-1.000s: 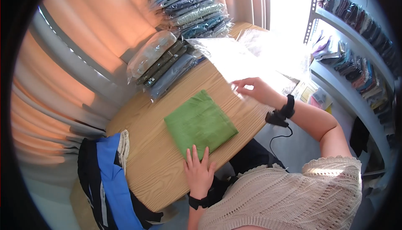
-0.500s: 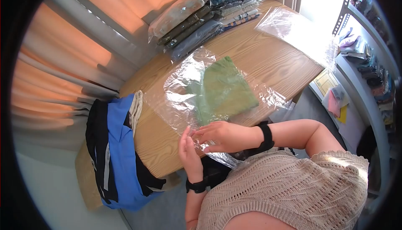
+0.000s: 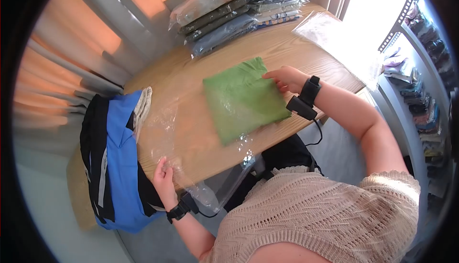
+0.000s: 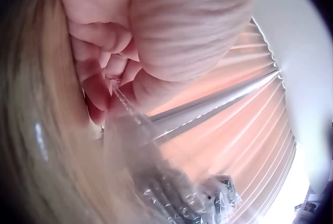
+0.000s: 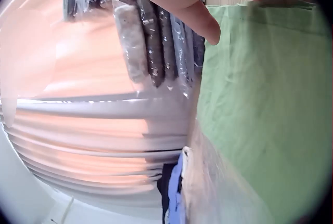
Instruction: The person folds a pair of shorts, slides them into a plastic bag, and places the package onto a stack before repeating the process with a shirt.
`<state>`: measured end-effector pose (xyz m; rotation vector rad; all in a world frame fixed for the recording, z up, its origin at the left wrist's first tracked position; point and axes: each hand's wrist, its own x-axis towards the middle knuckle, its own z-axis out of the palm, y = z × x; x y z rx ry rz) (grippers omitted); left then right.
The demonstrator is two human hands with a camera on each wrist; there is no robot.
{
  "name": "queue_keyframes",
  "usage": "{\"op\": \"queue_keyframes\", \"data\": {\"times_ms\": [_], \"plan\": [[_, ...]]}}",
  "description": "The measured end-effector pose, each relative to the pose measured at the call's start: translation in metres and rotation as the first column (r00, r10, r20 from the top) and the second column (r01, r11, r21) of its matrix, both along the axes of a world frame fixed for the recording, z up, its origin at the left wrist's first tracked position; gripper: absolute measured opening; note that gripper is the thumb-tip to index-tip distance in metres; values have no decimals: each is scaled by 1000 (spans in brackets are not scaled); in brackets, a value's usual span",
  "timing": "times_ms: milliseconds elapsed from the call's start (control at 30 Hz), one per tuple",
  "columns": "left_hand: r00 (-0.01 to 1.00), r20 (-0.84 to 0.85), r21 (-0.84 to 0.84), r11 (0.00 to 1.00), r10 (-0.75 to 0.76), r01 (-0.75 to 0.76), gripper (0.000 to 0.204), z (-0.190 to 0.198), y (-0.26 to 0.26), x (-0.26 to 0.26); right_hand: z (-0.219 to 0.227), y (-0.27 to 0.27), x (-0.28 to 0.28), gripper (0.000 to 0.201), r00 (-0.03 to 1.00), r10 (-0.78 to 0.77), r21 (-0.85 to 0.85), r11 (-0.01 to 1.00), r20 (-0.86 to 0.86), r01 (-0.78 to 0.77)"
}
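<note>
A folded green cloth (image 3: pixel 244 102) lies on the wooden table. My right hand (image 3: pixel 289 78) grips its far right edge; in the right wrist view the thumb (image 5: pixel 208 26) lies over the cloth and the fingers sit behind its edge. At the table's near edge, my left hand (image 3: pixel 164 179) pinches the rim of a clear plastic bag (image 3: pixel 165 119). The left wrist view has the bag's film (image 4: pixel 125 102) running out from between curled fingertips. The bag spreads left of the cloth, overlaps its near left part and hangs past the table edge.
Bagged folded garments (image 3: pixel 220 19) are stacked at the back of the table (image 3: pixel 267 40). More clear bags (image 3: pixel 334 38) lie at the far right. Blue and black clothes (image 3: pixel 119 143) drape over the left side. A shelf rack (image 3: pixel 420 67) stands at the right.
A clear bag came from the right and was laid over the cloth. Both hands met at its near edge, then parted: the left moved left with the bag, the right went to the cloth.
</note>
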<state>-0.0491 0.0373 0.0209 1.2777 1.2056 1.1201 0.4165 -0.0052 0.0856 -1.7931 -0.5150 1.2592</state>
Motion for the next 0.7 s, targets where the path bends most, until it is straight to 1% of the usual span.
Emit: {"op": "queue_keyframes", "data": {"times_ms": [67,100,133,200,233,300,333,400,433,467,500,533,633,667,700], "plan": [[998,-57,57,998,-28,31,42,2,-1,4,3,7,-9,33,993,94,-40,994,-77,-97],[997,-81,65,998,-20,25,40,3,-2,6,7,8,-11,33,975,132,-76,986,-176,-147],[997,-80,64,998,-16,21,40,1,-2,2,7,10,-15,33,975,136,-77,985,-176,-151],[991,-130,85,996,-14,25,41,-7,2,-1,9,17,-19,32,963,185,-130,969,-197,-212],[992,-122,87,996,-7,18,41,-9,2,-2,7,20,-20,32,963,191,-130,967,-189,-218],[997,-74,76,996,-31,36,42,-10,3,-4,4,24,-22,31,953,186,-17,980,-239,-196],[997,-68,78,997,-20,26,42,-11,2,-5,3,23,-20,31,952,197,-16,978,-233,-206],[996,-79,52,998,-40,44,42,-7,0,-6,8,9,-20,34,909,156,87,987,-386,-132],[997,-76,49,998,-34,38,42,-6,0,-7,-3,5,-11,38,871,153,141,985,-467,-97],[993,-109,50,998,-38,44,42,-6,0,-8,-10,-4,-3,38,872,156,137,985,-464,-103],[989,-142,50,998,-42,49,42,-6,0,-8,-17,-15,5,39,851,110,172,985,-513,-24],[990,-137,44,998,-37,43,42,-6,1,-8,-22,-27,12,40,825,67,200,978,-561,56],[987,-155,84,995,-44,58,42,-9,6,-7,-35,-70,35,41,760,-47,204,951,-648,232],[988,-147,74,996,-41,53,42,-11,10,-8,-34,-83,40,41,765,-50,196,954,-642,226],[994,-96,9,998,-57,58,43,-12,15,-11,-32,-96,43,41,769,-132,199,926,-625,321]]}}
